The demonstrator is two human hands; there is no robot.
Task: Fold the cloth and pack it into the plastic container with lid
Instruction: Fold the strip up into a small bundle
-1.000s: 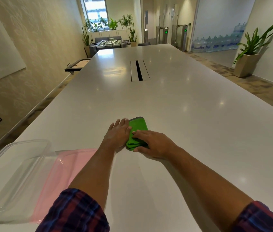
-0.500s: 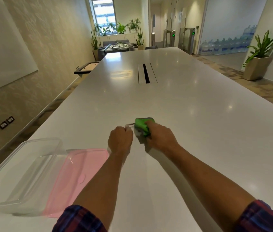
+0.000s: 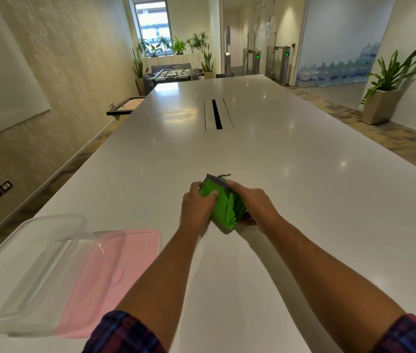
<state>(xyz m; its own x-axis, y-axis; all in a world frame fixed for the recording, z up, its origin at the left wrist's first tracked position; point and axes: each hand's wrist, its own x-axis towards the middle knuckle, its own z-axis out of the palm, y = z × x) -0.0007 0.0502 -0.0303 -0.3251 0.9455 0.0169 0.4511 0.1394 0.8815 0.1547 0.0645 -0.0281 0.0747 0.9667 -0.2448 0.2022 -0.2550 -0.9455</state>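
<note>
Head view, folding stage near completion. Green cloth [image 3: 223,207], already reduced to a thick, compact bundle with a grey hem along its far edge, held between both hands near the middle of the white worktop [image 3: 303,174], well in from its near edge; whether resting on the surface or lifted just clear of it, impossible to tell. Left hand [image 3: 196,207] closed on the bundle's left side, fingers curled over the top layer, apparently to keep the folds from springing apart. Right hand [image 3: 250,202] clamped on the opposite side, thumb near the grey hem and fingers tucked beneath, giving support from below and pressing the layers toward the left hand. Two-sided grip judged as preparation for carrying the bundle without unfolding. Clear plastic container [image 3: 25,266] at the near left corner of the worktop, open and with nothing visible inside, mouth upward to receive the cloth. Pink lid [image 3: 110,276] lying flat just to the container's right, partly tucked under or against it, kept close for closing afterward. Cloth and container well apart, lid between them. Remaining steps by judgement: transfer leftward and nearer, placement flat in the container, then fitting of the lid. Main risk: loosening of the folds during transfer.
</note>
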